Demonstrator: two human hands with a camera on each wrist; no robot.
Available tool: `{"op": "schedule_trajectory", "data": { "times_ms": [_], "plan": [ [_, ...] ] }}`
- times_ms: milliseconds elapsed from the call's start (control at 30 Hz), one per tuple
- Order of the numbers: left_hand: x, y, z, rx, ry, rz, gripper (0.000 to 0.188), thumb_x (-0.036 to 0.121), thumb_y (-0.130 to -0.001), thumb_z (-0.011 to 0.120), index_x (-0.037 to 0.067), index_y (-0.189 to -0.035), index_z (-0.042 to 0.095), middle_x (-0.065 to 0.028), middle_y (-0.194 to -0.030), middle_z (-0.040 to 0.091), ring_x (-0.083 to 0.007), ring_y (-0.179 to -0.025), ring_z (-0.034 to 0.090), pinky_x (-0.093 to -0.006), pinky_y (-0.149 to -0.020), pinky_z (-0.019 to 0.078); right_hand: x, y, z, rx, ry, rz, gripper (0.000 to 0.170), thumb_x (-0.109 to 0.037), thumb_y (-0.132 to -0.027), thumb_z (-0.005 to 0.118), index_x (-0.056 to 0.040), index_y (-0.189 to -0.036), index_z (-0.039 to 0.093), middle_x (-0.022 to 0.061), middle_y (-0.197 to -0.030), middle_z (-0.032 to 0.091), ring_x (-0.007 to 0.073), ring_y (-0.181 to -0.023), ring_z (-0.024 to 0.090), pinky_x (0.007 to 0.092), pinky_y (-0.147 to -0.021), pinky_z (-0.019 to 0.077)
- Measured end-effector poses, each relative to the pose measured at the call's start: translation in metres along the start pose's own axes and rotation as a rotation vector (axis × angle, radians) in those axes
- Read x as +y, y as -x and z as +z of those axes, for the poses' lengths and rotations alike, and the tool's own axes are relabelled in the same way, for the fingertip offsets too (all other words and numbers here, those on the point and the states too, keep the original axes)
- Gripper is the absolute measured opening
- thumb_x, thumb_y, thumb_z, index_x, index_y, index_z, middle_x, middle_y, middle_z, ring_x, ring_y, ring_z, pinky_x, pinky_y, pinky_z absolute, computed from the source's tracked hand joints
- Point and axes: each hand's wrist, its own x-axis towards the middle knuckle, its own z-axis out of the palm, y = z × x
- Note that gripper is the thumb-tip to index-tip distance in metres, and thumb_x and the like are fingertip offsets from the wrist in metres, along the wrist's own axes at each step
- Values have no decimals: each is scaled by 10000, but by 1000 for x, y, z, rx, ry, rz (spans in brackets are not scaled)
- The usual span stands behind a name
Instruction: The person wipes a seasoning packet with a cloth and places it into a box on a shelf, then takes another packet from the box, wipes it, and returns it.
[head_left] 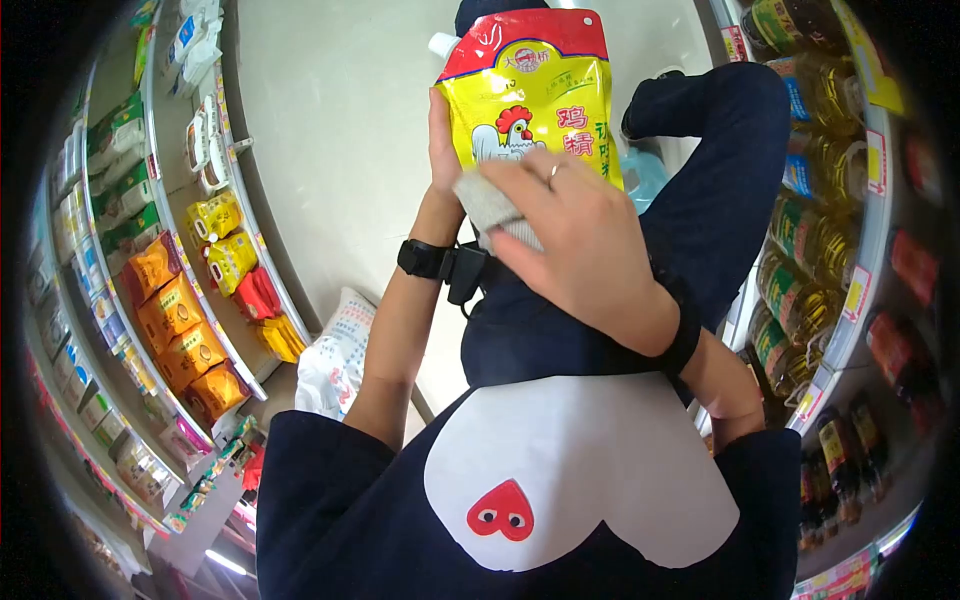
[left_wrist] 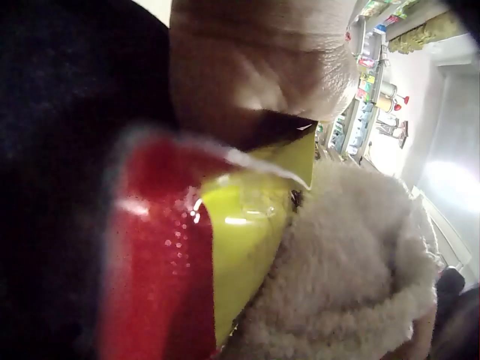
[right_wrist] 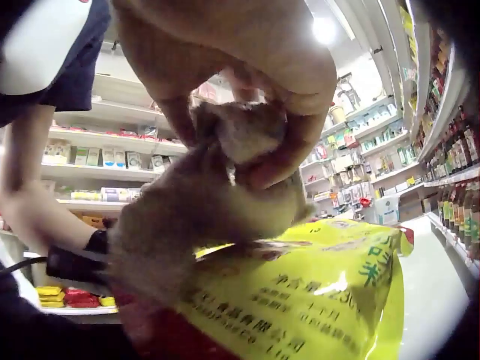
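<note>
A yellow and red pouch (head_left: 545,85) with a white spout and a printed chicken is held up by my left hand (head_left: 445,150), which grips its left side; most of those fingers are hidden behind it. My right hand (head_left: 590,245) pinches a greyish cloth (head_left: 487,205) against the lower front of the pouch. In the left wrist view the fuzzy cloth (left_wrist: 337,262) lies against the yellow face (left_wrist: 244,240) of the pouch. The right wrist view has the right hand's fingers (right_wrist: 289,139) curled round the bunched cloth (right_wrist: 187,217), above the printed pouch (right_wrist: 322,292).
Shelves with orange packs (head_left: 190,345) and yellow packs (head_left: 230,262) line the left. Oil bottles (head_left: 800,300) stand on shelves at the right. A white printed sack (head_left: 340,350) is on the floor beside the left forearm. The person's bent leg (head_left: 725,190) lies right of the pouch.
</note>
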Motion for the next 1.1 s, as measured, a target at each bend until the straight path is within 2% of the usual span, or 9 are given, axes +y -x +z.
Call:
{"op": "schedule_trajectory", "data": {
  "times_ms": [67, 233, 300, 467, 567, 700, 900, 1000, 1100],
  "plan": [
    [-3, -4, -10, -565, 662, -153, 824, 730, -930, 253, 88, -1425, 399, -181, -1397, 492, -323, -1236, 536, -478, -1006, 474, 8, -12, 3, 164, -38, -78, 436, -126, -712, 736, -75, -1132, 630, 123, -1047, 627, 309, -929, 620, 389, -790, 512],
    [1, -5, -6, -273, 479, -145, 823, 735, -926, 258, 99, -1431, 392, -176, -1389, 502, -322, -1221, 549, -471, -996, 483, 21, -5, 27, 97, 340, -241, 467, -110, -700, 733, -95, -1155, 629, 112, -1063, 612, 303, -977, 595, 401, -846, 485],
    [0, -2, 2, 28, 24, 21, 818, 718, -939, 241, 84, -1433, 389, -172, -1351, 541, -304, -1166, 595, -438, -937, 531, 15, 12, 21, -41, 150, -180, 441, -131, -694, 737, -91, -1122, 636, 106, -1037, 613, 296, -955, 594, 399, -821, 484],
    [-1, -6, -6, -258, 316, -13, 758, 661, -974, 239, 70, -1409, 425, -155, -1333, 564, -288, -1146, 609, -424, -919, 538, 26, 52, 13, -186, 48, -87, 301, -240, -702, 754, -73, -934, 659, 93, -900, 665, 262, -866, 619, 389, -766, 478],
    [-1, -4, -12, -260, 329, -5, 757, 662, -973, 239, 72, -1412, 422, -153, -1338, 563, -291, -1148, 611, -417, -919, 541, 49, 56, -3, 150, 69, 0, 250, -201, -703, 739, -48, -892, 682, 121, -809, 670, 282, -705, 636, 384, -623, 500],
    [-1, -7, -9, -233, 289, -5, 801, 703, -950, 218, 85, -1423, 405, -161, -1332, 566, -292, -1141, 623, -421, -889, 562, 56, 43, -29, 336, 47, 97, 290, -94, -708, 709, -2, -980, 663, 145, -829, 662, 324, -762, 644, 389, -700, 522],
    [0, -5, -4, -229, 339, -24, 803, 706, -948, 219, 85, -1426, 396, -160, -1340, 559, -289, -1145, 620, -420, -893, 561, 63, 22, -15, 155, -130, 77, 431, -74, -707, 697, -54, -1131, 622, 181, -1139, 585, 352, -1025, 566, 412, -912, 457],
    [1, -2, 3, -15, -9, 41, 803, 707, -948, 220, 84, -1424, 396, -158, -1337, 561, -285, -1150, 617, -420, -902, 557, 60, 24, 0, 216, 215, 45, 457, -85, -704, 704, -82, -1154, 622, 193, -1260, 491, 384, -1071, 530, 427, -925, 447],
    [0, -3, -2, -53, 53, 41, 805, 709, -947, 222, 84, -1421, 398, -153, -1335, 564, -281, -1150, 618, -417, -909, 553, 62, 27, 11, 237, 53, 95, 487, -41, -689, 710, -99, -1165, 626, 195, -1304, 438, 399, -1099, 514, 439, -932, 455]
  ]
}}
